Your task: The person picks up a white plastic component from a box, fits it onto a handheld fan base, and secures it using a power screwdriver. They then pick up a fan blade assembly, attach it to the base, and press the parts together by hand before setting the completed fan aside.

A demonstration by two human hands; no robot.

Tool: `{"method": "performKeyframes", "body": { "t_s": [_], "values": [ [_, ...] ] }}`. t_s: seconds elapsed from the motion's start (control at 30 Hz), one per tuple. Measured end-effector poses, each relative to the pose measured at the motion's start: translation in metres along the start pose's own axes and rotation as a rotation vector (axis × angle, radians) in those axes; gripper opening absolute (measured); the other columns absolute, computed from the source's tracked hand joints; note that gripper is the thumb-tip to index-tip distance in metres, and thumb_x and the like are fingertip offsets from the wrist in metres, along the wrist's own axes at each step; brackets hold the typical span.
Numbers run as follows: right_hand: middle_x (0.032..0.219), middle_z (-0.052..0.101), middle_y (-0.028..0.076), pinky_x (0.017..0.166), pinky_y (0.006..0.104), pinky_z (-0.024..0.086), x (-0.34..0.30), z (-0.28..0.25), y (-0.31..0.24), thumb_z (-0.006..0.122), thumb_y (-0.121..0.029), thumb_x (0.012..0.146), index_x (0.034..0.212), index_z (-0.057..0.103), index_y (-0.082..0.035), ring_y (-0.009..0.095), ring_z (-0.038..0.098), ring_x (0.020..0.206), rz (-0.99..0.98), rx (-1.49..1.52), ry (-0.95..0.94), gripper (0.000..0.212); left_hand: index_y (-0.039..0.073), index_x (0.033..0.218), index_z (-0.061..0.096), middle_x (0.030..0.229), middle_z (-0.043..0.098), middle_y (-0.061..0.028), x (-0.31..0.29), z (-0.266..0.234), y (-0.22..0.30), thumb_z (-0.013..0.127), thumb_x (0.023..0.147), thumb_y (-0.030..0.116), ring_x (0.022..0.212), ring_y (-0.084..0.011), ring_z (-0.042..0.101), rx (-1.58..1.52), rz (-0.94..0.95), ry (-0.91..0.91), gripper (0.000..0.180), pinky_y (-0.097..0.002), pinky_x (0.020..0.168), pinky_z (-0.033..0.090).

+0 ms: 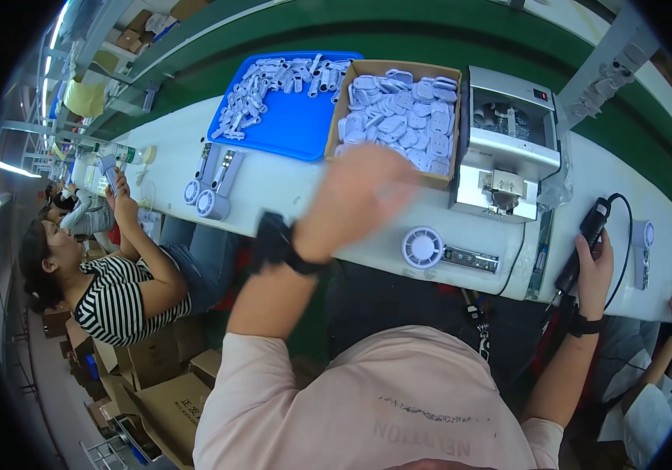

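My left hand (363, 200) is smeared by motion above the bench, just at the near edge of a cardboard box (455, 129) full of white plastic cover pieces (398, 113). Whether its fingers hold anything does not show. On the right, my right hand (596, 270) is closed around a black electric screwdriver (582, 243), its tip pointing down toward the bench's front edge. Between my hands lies a white handheld fan (423, 247), its round grille to the left and its handle open with the inside showing. It touches neither hand.
Left of the box stands a blue tray (289, 133) of small white parts. A screw feeder (508, 141) sits right of the box. More fans (212, 202) lie at left, and one fan (644, 235) lies far right. Co-workers sit on both sides; one person (132, 274) wears stripes.
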State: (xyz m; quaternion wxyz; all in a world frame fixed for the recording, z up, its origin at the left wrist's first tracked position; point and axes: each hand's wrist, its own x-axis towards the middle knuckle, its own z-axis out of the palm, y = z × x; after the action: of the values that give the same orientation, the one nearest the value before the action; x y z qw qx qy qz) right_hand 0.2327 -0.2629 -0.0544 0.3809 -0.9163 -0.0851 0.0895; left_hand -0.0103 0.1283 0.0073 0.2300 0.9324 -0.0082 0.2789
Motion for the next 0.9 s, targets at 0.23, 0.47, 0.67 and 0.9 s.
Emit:
{"method": "performKeyframes", "body": {
  "t_s": [0.23,0.47,0.67,0.9],
  "values": [
    [0.125,0.063,0.01,0.083,0.0278,0.05,-0.028,-0.008,-0.02,0.076,-0.027,0.1,0.148,0.057,0.001,0.015,0.061,0.101,-0.142,0.02,0.162,0.059,0.005,0.11,0.077,0.108,0.076,-0.019,0.011,-0.015,-0.19,0.07,0.093,0.024,0.098,-0.0398,0.073,0.468,-0.555,0.169,0.026,-0.0494,0.087,0.058],
    [0.128,0.064,0.009,0.089,0.0281,0.052,-0.067,-0.006,-0.077,0.072,-0.008,0.1,0.143,0.06,-0.001,0.015,0.062,0.106,-0.294,0.238,0.115,0.045,0.005,0.112,0.076,0.109,0.078,-0.0215,-0.005,-0.041,-0.254,0.061,0.101,0.024,0.104,-0.0384,0.075,0.608,-0.616,-0.057,0.027,-0.0466,0.09,0.059],
    [0.118,0.069,0.011,0.08,0.0304,0.056,-0.11,0.01,-0.118,0.079,-0.001,0.086,0.135,0.064,-0.001,0.017,0.067,0.092,-0.661,0.115,-0.153,0.051,-0.001,0.112,0.073,0.101,0.073,-0.0078,-0.028,-0.057,-0.062,0.064,0.106,0.016,0.087,-0.0154,0.067,-1.07,-0.725,0.241,0.02,-0.0309,0.079,0.055],
    [0.111,0.07,0.016,0.069,0.0377,0.057,-0.124,0.061,-0.146,0.086,-0.005,0.077,0.116,0.071,-0.001,0.028,0.07,0.086,-1.254,0.036,-0.374,0.042,-0.002,0.114,0.068,0.102,0.07,-0.0092,-0.078,0.0,0.075,0.062,0.107,0.017,0.087,-0.0159,0.066,-1.407,-0.929,-0.257,0.021,-0.0314,0.082,0.054]
  ]
}}
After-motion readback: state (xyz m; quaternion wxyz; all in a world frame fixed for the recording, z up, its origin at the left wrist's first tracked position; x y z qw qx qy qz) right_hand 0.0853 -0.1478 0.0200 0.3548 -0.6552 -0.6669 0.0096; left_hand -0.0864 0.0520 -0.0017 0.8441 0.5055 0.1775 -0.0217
